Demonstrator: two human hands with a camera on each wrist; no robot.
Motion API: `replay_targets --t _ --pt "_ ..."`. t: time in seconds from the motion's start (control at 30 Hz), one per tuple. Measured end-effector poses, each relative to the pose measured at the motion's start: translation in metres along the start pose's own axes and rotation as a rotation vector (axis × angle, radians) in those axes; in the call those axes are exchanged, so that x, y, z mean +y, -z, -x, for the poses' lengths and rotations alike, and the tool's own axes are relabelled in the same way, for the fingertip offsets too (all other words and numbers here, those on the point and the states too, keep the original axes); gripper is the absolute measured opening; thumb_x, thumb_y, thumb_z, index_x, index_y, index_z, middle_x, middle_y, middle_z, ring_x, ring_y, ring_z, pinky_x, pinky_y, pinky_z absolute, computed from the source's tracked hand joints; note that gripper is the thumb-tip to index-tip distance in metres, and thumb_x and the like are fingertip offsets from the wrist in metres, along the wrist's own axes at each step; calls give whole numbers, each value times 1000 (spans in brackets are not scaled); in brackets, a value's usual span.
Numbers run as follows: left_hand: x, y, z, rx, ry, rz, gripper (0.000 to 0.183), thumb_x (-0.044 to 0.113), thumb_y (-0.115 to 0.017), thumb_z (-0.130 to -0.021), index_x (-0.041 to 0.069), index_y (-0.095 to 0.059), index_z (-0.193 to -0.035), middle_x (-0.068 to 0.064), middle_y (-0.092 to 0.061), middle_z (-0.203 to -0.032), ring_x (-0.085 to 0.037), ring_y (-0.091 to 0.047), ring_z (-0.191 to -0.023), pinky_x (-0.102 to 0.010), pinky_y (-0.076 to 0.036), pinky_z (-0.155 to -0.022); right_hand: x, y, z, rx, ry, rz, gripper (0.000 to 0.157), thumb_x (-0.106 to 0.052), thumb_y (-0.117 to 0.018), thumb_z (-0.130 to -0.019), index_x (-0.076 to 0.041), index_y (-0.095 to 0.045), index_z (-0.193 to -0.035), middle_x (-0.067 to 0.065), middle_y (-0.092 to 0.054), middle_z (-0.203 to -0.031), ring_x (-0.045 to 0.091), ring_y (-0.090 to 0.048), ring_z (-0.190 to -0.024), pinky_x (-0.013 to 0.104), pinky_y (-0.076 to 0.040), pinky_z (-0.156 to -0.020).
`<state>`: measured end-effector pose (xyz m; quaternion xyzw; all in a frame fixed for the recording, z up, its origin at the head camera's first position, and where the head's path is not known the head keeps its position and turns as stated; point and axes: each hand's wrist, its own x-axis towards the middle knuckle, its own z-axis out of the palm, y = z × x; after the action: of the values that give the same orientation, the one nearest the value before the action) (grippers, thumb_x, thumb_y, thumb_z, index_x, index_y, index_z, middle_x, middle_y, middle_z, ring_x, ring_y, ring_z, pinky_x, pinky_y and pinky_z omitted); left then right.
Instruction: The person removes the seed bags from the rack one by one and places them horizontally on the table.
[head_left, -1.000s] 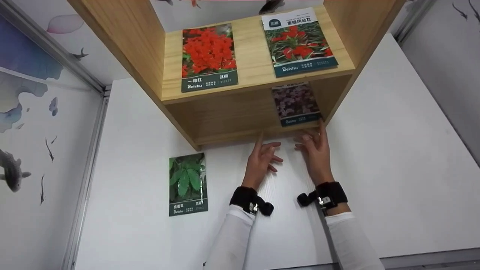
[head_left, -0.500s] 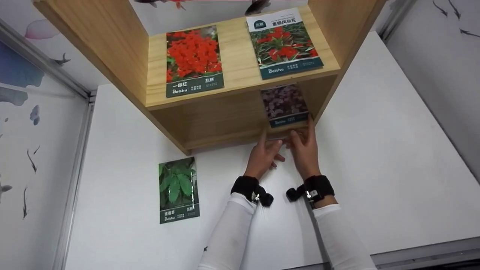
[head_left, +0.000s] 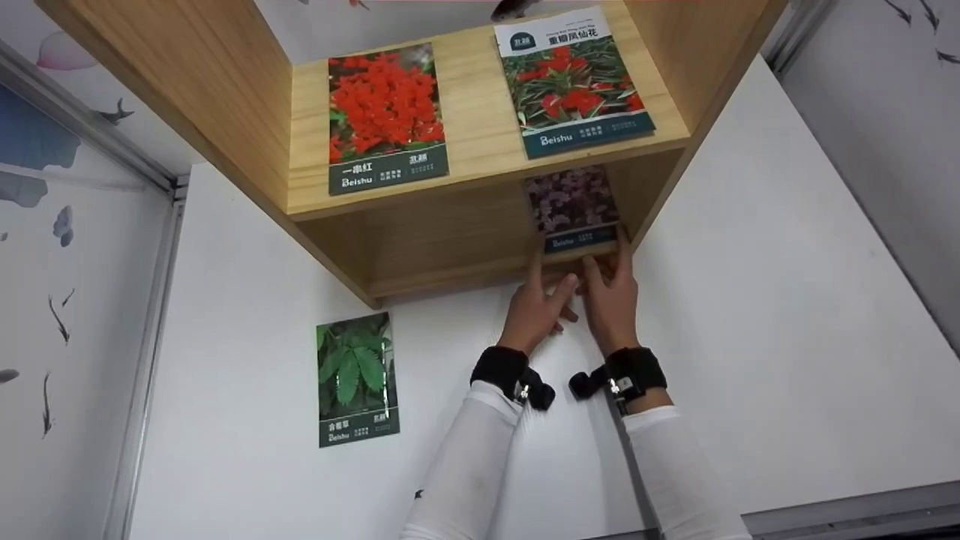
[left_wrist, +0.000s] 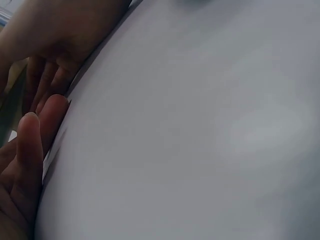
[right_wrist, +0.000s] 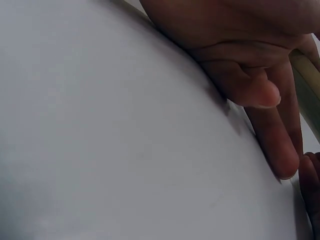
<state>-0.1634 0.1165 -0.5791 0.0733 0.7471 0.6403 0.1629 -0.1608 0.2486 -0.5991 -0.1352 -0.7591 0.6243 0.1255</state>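
Note:
A seed packet with small purple flowers (head_left: pixel 571 199) lies on the lower shelf, at its right end and partly in shadow. My left hand (head_left: pixel 529 309) has its index finger extended to the packet's lower left corner. At the opposite corner, the extended index finger of my right hand (head_left: pixel 613 304) touches or nearly touches the packet. Both thumbs are close together just in front of the shelf edge. In the left wrist view, the thumb and fingers of my left hand (left_wrist: pixel 22 170) show beside the right hand (left_wrist: pixel 65 30). Neither hand visibly grips anything.
The wooden shelf unit (head_left: pixel 480 191) stands on a white table (head_left: pixel 787 337). On its upper board lie two red-flower packets, one left (head_left: pixel 386 112) and one right (head_left: pixel 574 82). A green-leaf packet (head_left: pixel 358 379) lies on the table at left.
The left hand has moved right, its index finger going from the shelf edge to the packet's left corner. The right hand stays at the right corner. The head view has shifted slightly.

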Motion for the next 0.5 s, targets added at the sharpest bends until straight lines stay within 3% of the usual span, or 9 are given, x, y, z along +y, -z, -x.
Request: replay_targets --t 0.2,0.27,0.33,0.5 --pt "-4 -4 -4 86 -40 -85 61 41 -48 -90 56 -7 -134 4 -59 -111 -16 -60 -50 -31 -46 -36 -2 -2 1 19 -5 -16 59 -51 -50 -85 -46 -19 -135 -3 -50 -113 16 -54 -86 34 -49 -63" --pt "-3 -4 -4 117 -53 -129 58 38 -46 -92 55 -9 -134 3 -58 -114 -14 -59 -50 -29 -46 -36 -1 -2 1 30 0 -7 58 -53 -49 -85 -45 -20 -135 -2 -50 -110 16 -53 -84 34 -49 -63" --pt "-3 -3 -4 138 -61 -167 57 36 -45 -93 55 -11 -134 0 -61 -106 -14 -58 -49 -28 -45 -35 0 -2 1 40 8 3 58 -54 -48 -85 -44 -21 -135 -2 -50 -109 15 -53 -83 34 -49 -63" --pt "-3 -1 -2 159 -94 -275 56 34 -44 -93 53 -12 -135 0 -59 -63 -11 -54 -44 -25 -44 -37 0 0 3 44 22 -26 54 -53 -45 -87 -43 -24 -135 -2 -51 -110 19 -53 -79 35 -49 -62"
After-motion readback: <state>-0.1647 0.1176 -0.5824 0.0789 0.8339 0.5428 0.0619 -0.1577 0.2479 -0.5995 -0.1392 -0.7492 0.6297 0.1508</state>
